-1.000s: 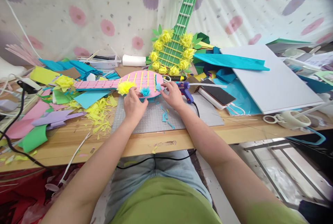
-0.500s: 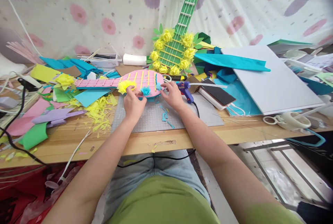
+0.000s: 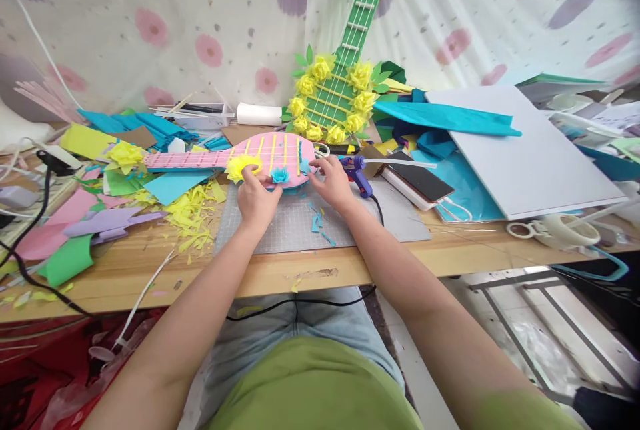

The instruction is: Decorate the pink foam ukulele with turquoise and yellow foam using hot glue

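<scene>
A pink paper guitar [image 3: 260, 150] with yellow strings lies flat on a grey cutting mat [image 3: 300, 223]. My left hand [image 3: 256, 198] presses its fingertips on the guitar's near edge, between a yellow paper flower [image 3: 240, 166] and a blue paper flower [image 3: 280, 175]. My right hand [image 3: 334, 183] rests on the guitar body's right edge, fingers curled on it. A blue glue gun [image 3: 356, 169] lies just right of my right hand. A green paper guitar [image 3: 340, 77] ringed with yellow flowers leans against the curtain behind.
Paper scraps and coloured sheets [image 3: 100, 217] cover the left of the wooden table [image 3: 450, 253]. A white board [image 3: 520, 150], a phone [image 3: 419, 182], a tape roll [image 3: 565, 230] and teal paper lie on the right. Black cables run at left and under the table edge.
Almost nothing has moved; my left fingers have shifted slightly along the pink guitar's edge near the yellow flower.
</scene>
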Tool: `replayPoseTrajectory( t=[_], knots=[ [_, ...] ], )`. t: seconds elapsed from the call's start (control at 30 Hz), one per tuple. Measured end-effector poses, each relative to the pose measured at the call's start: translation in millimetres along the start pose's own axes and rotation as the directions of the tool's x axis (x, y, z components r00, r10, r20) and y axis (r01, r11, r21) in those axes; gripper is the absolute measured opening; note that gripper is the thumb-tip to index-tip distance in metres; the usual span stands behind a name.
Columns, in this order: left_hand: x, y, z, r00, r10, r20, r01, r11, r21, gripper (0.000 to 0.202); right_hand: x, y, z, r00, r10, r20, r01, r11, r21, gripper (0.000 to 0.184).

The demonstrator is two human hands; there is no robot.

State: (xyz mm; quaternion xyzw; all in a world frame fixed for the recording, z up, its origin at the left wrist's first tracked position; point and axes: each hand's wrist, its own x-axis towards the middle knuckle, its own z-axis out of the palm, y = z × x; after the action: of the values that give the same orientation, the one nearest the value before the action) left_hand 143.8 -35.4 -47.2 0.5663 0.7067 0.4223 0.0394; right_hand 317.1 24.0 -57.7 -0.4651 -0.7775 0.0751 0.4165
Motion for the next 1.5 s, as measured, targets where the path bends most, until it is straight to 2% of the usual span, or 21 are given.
replayPoseTrajectory(
  t=[0.33, 0.5, 0.63, 0.73, 0.87, 1.0, 1.2, 1.37, 1.5],
  knots=[
    [0, -4, 2.4, 0.999, 0.036, -0.015, -0.036, 0.999, -0.002, 0.052, 2, 2, 4, 0.998, 0.054, -0.015, -0.054, 0.998, -0.041, 0.020],
    [-1, -6, 3.4, 0.998, 0.062, -0.032, -0.062, 0.998, -0.017, 0.052, 1, -4, 4, 0.998, 0.055, 0.014, -0.054, 0.994, -0.094, 0.018],
    [-3, -8, 5.5, 0.990, 0.122, -0.065, -0.126, 0.990, -0.064, 0.054, 0, -9, 3, 0.997, 0.078, 0.021, -0.075, 0.989, -0.128, 0.017],
    [-4, -9, 6.2, 0.969, 0.189, -0.159, -0.205, 0.975, -0.085, 0.053, 1, -10, 2, 0.995, 0.096, 0.011, -0.093, 0.985, -0.143, 0.016],
    [-4, -10, 3.2, 0.911, 0.287, -0.297, -0.321, 0.945, -0.070, 0.047, 1, -8, 2, 0.996, 0.088, 0.019, -0.084, 0.985, -0.152, 0.014],
    [-2, -13, -1.1, 0.866, 0.336, -0.371, -0.382, 0.922, -0.056, 0.038, 1, -5, 4, 0.997, 0.071, 0.029, -0.065, 0.987, -0.147, 0.015],
    [-2, -14, -3.5, 0.891, 0.288, -0.352, -0.349, 0.929, -0.123, 0.035, 3, -2, 6, 0.997, 0.069, 0.020, -0.067, 0.991, -0.113, 0.018],
    [-2, -12, -6.4, 0.912, 0.255, -0.320, -0.305, 0.945, -0.118, 0.037, 3, 0, 6, 0.997, 0.082, 0.003, -0.081, 0.993, -0.088, 0.017],
    [3, -13, -10.6, 0.912, 0.203, -0.356, -0.262, 0.957, -0.126, 0.040, 3, 1, 6, 0.995, 0.087, -0.052, -0.090, 0.994, -0.057, 0.015]
  ],
)
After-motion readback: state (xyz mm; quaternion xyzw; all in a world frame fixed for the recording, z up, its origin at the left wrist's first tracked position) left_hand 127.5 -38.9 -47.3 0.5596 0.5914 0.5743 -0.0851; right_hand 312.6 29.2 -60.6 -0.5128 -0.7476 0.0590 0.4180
